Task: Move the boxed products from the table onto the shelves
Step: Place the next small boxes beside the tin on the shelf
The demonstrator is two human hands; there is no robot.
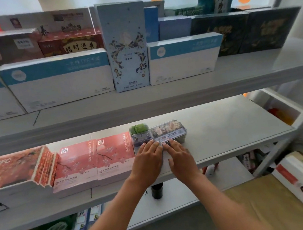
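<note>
Two clear plastic snack boxes sit side by side on the middle shelf (226,124): one with green pieces (139,134) on the left, one with brown snacks and a grey label (168,131) on the right. My left hand (147,160) and my right hand (180,157) lie flat on the shelf just in front of them. Fingers are stretched, and the fingertips touch the boxes' near edges. Neither hand wraps around a box.
Two pink flowered boxes (94,160) and an orange NFC box (12,169) lie left of my hands. The upper shelf (163,93) holds white-and-blue boxes, a tall pale-blue box (127,46) and dark boxes. A white-and-red box (301,177) rests on the wooden table at lower right.
</note>
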